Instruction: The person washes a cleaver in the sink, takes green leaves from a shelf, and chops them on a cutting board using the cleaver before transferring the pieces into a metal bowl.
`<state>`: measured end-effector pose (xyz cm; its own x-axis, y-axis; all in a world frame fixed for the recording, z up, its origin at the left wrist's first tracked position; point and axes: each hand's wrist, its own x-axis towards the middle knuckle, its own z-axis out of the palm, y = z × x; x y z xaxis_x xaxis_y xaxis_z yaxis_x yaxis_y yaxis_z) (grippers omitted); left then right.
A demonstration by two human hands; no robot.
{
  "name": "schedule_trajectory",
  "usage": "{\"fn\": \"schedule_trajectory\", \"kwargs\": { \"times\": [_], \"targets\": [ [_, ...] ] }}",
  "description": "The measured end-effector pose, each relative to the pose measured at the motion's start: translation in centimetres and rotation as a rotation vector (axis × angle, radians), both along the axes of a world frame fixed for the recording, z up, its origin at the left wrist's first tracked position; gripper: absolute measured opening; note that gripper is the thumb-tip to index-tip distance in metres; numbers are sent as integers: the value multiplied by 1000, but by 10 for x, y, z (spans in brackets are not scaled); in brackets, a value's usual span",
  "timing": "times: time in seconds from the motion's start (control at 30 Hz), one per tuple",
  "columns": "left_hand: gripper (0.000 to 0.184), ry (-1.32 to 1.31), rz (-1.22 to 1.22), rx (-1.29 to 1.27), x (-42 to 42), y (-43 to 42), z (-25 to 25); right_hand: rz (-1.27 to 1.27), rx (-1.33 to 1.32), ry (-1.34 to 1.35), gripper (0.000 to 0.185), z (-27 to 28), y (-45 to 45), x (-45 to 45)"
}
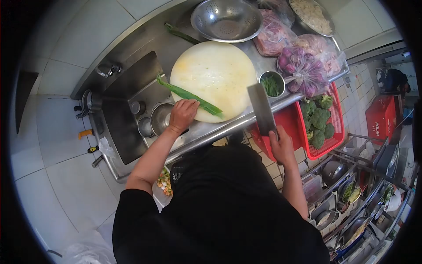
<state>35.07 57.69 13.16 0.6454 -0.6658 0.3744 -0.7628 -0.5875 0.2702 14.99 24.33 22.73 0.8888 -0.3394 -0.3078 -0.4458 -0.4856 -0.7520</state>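
Observation:
A round white cutting board [220, 72] lies on the steel counter. Across its left part runs a long green leafy stalk, like a leek or scallion leaf [204, 104], its far end reaching past the board's edge. My left hand [183, 115] is closed over this leaf near the board's near edge, fingers bent. In my right hand [282, 146] is a cleaver [261, 108], gripped by the handle with its broad blade pointing up, off the board to the right. Beside the board stands a metal cup [272, 84] holding cut green pieces.
Behind the board sits a steel colander [226, 21], with bagged meat [274, 33] and a bag of purple onions [303, 70] to its right. Broccoli [318, 119] fills a red basket [336, 127] below the counter edge. A sink [127, 119] with metal bowls is at left.

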Motion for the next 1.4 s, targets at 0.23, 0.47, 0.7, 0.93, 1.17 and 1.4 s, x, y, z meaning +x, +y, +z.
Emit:
{"fn": "schedule_trajectory", "kwargs": {
  "times": [0.23, 0.47, 0.7, 0.93, 1.17, 1.4],
  "targets": [
    [32, 134, 208, 21, -26, -22, -8, 479, -249, -61, 22, 12, 50, 62],
    [32, 196, 380, -29, -27, -43, -4, 668, -419, 176, 16, 28, 88, 104],
    [32, 268, 389, -30, -25, -43, 2, 690, -458, 221, 16, 15, 81, 77],
    [29, 324, 305, -78, -26, -38, -1, 654, -408, 185, 23, -3, 86, 124],
    [28, 369, 345, -73, -24, -44, 4, 674, -431, 311, 17, 31, 96, 89],
    [22, 339, 273, -106, -29, -44, 2, 608, -380, 106, 24, 2, 101, 128]
  ]
}}
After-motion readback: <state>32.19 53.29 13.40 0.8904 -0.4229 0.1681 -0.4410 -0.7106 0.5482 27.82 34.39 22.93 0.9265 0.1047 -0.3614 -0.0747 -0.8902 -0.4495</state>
